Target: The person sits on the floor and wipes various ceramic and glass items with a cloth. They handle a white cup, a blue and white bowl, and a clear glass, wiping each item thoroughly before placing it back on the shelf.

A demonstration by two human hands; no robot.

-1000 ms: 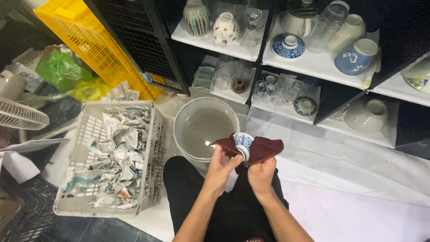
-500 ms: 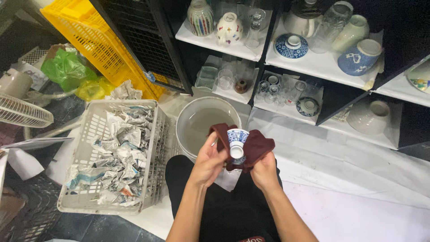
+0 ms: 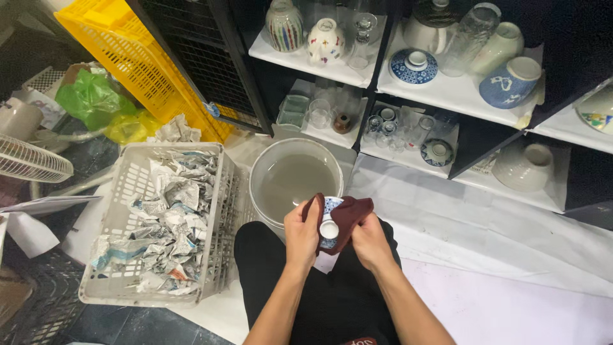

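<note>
left hand (image 3: 301, 233) and right hand (image 3: 369, 237), fingers closed, grip a small blue-and-white cup (image 3: 329, 225) in a maroon cloth (image 3: 348, 216); slippage could drop it into the water bucket (image 3: 295, 182).

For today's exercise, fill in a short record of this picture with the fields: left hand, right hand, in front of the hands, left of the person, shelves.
left hand: left hand grips a small blue-and-white cup, its base turned up
right hand: right hand presses a dark red cloth around the cup
in front of the hands: round bucket of cloudy water
left of the person: grey plastic basket full of crumpled newspaper; yellow crate behind it
shelves: white boards with bowls, glasses and a blue patterned bowl
</note>
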